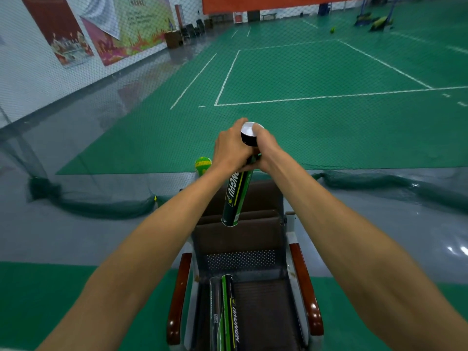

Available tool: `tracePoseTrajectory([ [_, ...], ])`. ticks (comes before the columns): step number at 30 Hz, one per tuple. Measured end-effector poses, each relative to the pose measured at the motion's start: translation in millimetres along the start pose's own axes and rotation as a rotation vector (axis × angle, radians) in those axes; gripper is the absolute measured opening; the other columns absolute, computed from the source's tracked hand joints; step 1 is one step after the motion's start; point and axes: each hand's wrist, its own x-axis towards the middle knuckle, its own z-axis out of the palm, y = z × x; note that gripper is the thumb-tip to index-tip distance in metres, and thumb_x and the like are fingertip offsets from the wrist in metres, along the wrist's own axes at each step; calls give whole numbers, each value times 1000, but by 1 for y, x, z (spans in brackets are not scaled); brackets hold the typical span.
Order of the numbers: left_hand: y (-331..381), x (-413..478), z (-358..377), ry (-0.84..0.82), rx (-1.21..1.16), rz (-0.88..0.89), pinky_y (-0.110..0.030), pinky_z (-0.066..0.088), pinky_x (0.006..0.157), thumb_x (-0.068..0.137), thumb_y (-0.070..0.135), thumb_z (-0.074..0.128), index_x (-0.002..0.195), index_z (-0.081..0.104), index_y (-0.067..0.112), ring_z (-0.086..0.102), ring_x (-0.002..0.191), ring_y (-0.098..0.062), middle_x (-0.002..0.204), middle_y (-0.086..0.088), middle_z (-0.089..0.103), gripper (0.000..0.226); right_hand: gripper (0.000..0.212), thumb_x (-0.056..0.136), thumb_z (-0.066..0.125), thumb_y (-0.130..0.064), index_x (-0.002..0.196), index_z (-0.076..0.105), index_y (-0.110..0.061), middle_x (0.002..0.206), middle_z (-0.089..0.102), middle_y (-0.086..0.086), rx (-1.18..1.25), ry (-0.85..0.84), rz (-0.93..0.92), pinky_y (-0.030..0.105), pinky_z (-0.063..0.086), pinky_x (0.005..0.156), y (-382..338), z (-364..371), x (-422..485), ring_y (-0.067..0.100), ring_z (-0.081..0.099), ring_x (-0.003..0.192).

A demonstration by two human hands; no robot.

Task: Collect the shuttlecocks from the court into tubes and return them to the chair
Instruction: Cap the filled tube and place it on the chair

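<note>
1. Held tube [236,196]: a dark cylinder with green and yellow stripes and pale lettering, tilted, its upper end away from the viewer and its lower end hanging free above the backrest of the chair [240,236], touching nothing there. Its contents cannot be seen.
2. Cap [249,129]: a white disc that closes the upper end of the held tube, above a black band.
3. Chair seat: two more tubes lie lengthwise, side by side and touching, along the seat's left half: a green-striped tube [229,312] and, to its left, a darker tube [215,312]. Whether either holds shuttlecocks cannot be told.
4. Left hand [229,150]: fingers curled round the upper part of the held tube, just below the black band, with one digit reaching up beside the cap.
5. Right hand [266,150]: also wrapped round the upper part of the held tube, opposite the left hand, its thumb resting against the cap's rim.
6. Round green-and-yellow object [203,165]: partly hidden behind the left wrist, past the chair; what it is cannot be told.
7. Net [101,203]: dark mesh hanging between the chair and the court floor [304,72], its lower edge bunched on the grey floor.
8. Court floor: green with white lines; no shuttlecock can be made out on it
</note>
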Motion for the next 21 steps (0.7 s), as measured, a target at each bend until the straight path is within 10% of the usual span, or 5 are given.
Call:
tracePoseTrajectory([
  [12, -24, 8, -12, -27, -149, -160, -40, 58, 86, 69, 38, 86, 134, 56, 27, 68, 101, -22, 112, 3, 72, 72, 59, 99, 37, -68, 123, 63, -22, 114, 69, 9, -101, -130, -52, 61, 57, 88, 20, 10, 1, 29, 65, 108],
  [21, -60, 23, -9, -49, -266, -362, -42, 55, 95, 66, 44, 95, 133, 59, 18, 65, 112, -27, 124, -5, 69, 80, 67, 96, 68, -34, 151, 30, -35, 130, 60, 3, -610, -134, -119, 50, 59, 78, 76, -18, 20, 28, 63, 114],
])
